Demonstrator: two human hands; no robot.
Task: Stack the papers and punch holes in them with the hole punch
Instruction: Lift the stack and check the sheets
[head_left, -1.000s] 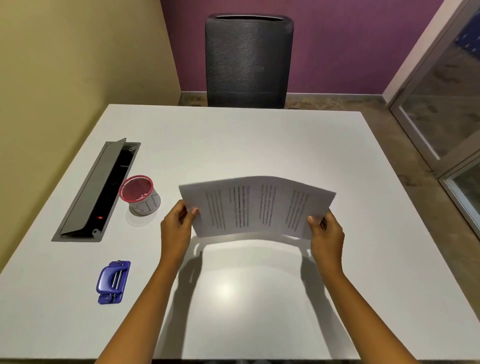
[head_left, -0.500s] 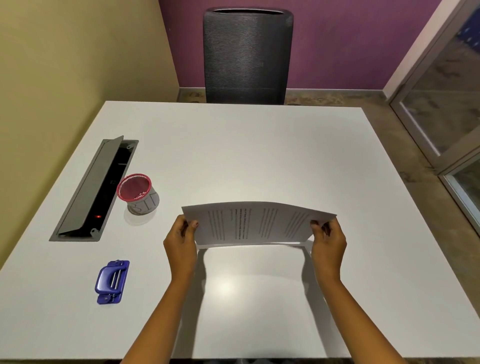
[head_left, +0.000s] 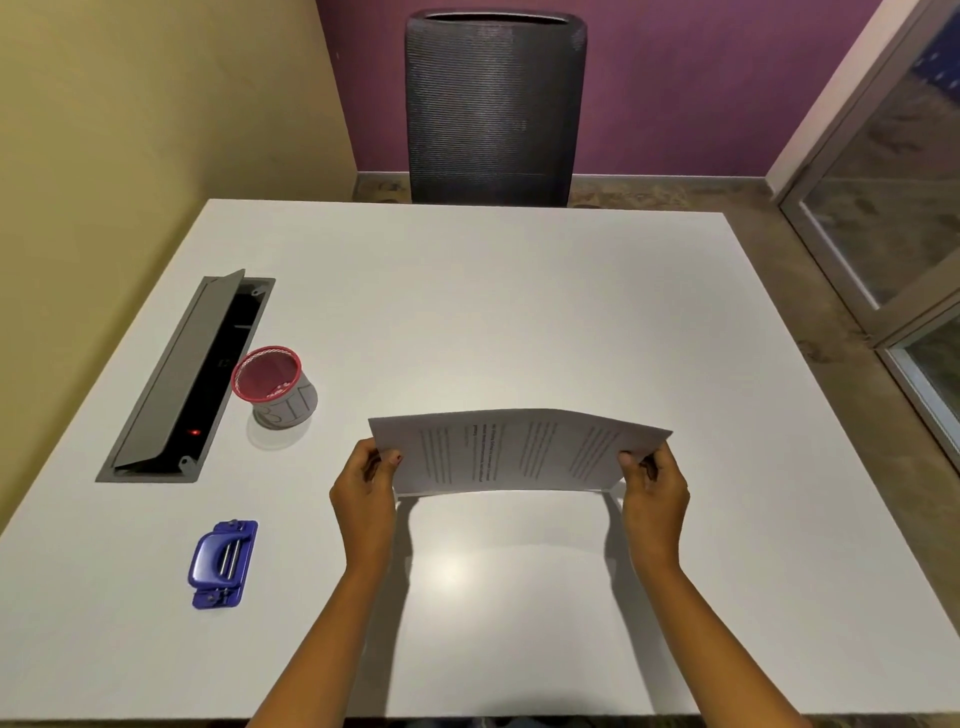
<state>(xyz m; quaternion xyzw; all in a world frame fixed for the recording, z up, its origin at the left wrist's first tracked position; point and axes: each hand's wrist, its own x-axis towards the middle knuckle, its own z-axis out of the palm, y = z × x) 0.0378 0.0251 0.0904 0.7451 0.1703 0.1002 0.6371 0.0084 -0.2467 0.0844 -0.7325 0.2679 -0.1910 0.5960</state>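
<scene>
A thin stack of printed papers (head_left: 519, 451) stands on its long edge on the white table (head_left: 519, 291), bowed upward in the middle and turned sideways. My left hand (head_left: 366, 483) pinches its left end and my right hand (head_left: 655, 486) pinches its right end. The blue hole punch (head_left: 223, 563) lies flat on the table to the left of my left forearm, apart from both hands.
A red-rimmed mesh pen cup (head_left: 275, 387) stands left of the papers, beside an open grey cable hatch (head_left: 187, 379) set into the table. A dark mesh chair (head_left: 493, 104) is at the table's far side. Glass door panels (head_left: 893, 197) are at the right.
Both hands have lowered the papers from a raised, tilted hold until the bottom edge meets the table. The sheets look flatter and more edge-on now.
</scene>
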